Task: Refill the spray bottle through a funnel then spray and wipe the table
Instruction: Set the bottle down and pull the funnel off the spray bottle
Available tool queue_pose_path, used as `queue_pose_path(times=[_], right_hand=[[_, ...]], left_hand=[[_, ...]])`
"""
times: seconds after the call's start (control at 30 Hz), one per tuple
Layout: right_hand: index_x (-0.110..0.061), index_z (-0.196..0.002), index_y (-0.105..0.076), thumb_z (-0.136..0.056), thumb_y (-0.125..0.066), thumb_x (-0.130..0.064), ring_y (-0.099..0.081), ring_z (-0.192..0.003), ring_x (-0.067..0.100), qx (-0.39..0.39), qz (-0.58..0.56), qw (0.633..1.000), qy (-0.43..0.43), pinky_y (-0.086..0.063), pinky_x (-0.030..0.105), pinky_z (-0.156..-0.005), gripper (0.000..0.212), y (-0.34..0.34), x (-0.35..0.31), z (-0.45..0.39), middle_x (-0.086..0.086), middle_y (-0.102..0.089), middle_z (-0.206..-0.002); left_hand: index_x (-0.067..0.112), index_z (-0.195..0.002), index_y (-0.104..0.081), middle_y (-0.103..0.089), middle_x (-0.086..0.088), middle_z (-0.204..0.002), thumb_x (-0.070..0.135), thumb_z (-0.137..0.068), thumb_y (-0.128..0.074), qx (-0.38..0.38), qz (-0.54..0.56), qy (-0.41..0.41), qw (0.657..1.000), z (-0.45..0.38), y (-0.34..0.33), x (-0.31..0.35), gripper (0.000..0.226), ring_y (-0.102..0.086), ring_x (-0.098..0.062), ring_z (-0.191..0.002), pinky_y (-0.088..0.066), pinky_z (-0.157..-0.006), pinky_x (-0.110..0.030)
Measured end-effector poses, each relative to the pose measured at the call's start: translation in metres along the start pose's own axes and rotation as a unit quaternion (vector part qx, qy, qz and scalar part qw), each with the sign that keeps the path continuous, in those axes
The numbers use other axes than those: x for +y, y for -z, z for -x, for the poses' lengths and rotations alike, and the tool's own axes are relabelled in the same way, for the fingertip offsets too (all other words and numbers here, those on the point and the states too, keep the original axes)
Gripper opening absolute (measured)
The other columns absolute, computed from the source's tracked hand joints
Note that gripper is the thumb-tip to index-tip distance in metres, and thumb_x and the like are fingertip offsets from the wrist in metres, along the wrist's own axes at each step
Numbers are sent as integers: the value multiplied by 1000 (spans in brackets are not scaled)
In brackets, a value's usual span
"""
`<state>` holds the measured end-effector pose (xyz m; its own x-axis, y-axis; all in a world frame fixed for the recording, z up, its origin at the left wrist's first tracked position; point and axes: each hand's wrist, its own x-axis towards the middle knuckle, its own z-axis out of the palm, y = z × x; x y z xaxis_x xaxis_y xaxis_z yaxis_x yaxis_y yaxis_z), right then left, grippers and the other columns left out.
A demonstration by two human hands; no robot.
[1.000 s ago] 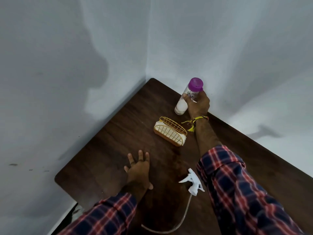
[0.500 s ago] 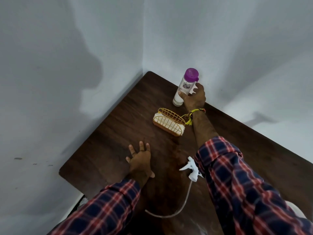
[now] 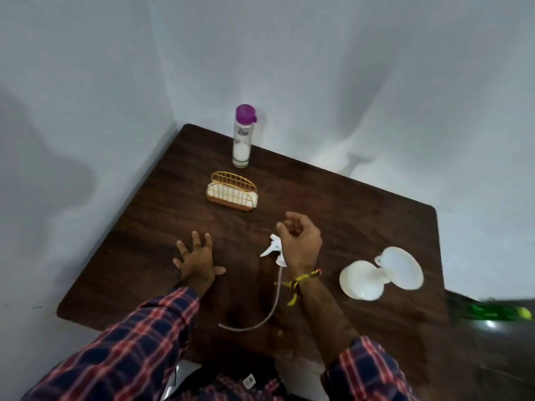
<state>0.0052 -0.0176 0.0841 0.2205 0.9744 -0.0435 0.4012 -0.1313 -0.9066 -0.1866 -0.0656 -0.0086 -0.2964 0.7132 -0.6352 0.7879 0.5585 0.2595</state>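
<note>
Head view: the right hand [image 3: 299, 241] has let go of the purple-capped bottle [image 3: 242, 137], now standing alone near the table [image 3: 376, 204] far corner, and hovers loosely curled, empty, over the trigger sprayer head [image 3: 273, 250]. Left hand [image 3: 197, 260] presses flat. Refilling looks finished; reassembly likely follows.

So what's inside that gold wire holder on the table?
The gold wire holder with a wooden base holds a white folded stack, likely napkins or cloth, low between its arched sides. The wire bars partly cover it, so the material and count cannot be told.
</note>
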Motion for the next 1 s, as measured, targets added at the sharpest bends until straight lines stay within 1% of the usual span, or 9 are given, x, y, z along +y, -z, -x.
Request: queue_pose_path(times=[0.1,0.23,0.4,0.47,0.57,0.67,0.77,0.87,1.0], right_hand=[[-18,-92,-72,-79,-75,-12,-66,-77,2,15,22,999,27,-54,20,-71,15,30,14,32,-6,-72,-86],[-23,-80,-70,-77,-75,-16,-64,-74,2,73,44,995,54,-56,29,-71,8,67,20,54,-12,-68,-79],[-16,-79,-63,-79,-77,-15,-60,-73,8,155,73,975,141,-53,32,-70,14,125,11,62,-6,-65,-79],[-16,-85,-66,-77,-77,-14,-60,-85,14,206,142,952,177,-51,35,-78,14,152,14,60,-6,-66,-89],[-20,-104,-68,-73,-78,-21,-55,-107,28,249,268,918,153,-49,40,-84,32,212,35,40,3,-64,-113],[-23,-112,-67,-68,-81,-23,-52,-116,36,139,373,910,118,-53,49,-87,46,238,64,14,10,-57,-128],[-22,-97,-73,-67,-84,-15,-59,-111,38,62,355,927,107,-57,51,-78,33,254,93,0,13,-60,-126],[-20,-79,-74,-59,-86,-8,-67,-94,40,47,350,921,164,-59,48,-60,26,245,97,1,13,-68,-111],[-14,-80,-73,-56,-87,0,-67,-95,38,41,322,918,229,-60,46,-61,31,238,98,8,12,-71,-105]], left_hand=[[24,-154,-24,-12,-7,-163,24,-100,-46,96,-1,-13,995,13,-12,-3,58,-9,-41,-147,-25,-115,-59],[22,-143,-45,-52,-9,-141,27,-95,-55,141,46,-44,988,45,-24,24,50,-46,-29,-131,-42,-106,-44],[21,-137,-53,-59,-2,-135,29,-88,-67,112,107,-227,961,85,-50,75,52,-52,-21,-127,-43,-104,-34],[21,-138,-53,-59,0,-135,30,-84,-74,86,120,-288,946,97,-56,105,58,-54,-17,-125,-42,-103,-29],[26,-147,-41,-48,4,-146,36,-79,-78,20,121,-343,931,114,-64,179,78,-44,-14,-135,-36,-111,-28],[28,-151,-29,-41,4,-152,42,-71,-82,-28,94,-367,925,121,-68,234,96,-40,-16,-138,-36,-113,-33],[23,-145,-36,-48,3,-145,42,-75,-80,-53,45,-356,932,121,-96,284,85,-47,-19,-133,-37,-107,-29],[23,-137,-47,-57,2,-136,48,-75,-77,-29,19,-347,937,110,-110,289,73,-53,-18,-126,-39,-101,-25],[19,-127,-59,-65,0,-126,43,-78,-75,3,78,-339,937,105,-114,279,57,-59,-18,-117,-44,-98,-27]])
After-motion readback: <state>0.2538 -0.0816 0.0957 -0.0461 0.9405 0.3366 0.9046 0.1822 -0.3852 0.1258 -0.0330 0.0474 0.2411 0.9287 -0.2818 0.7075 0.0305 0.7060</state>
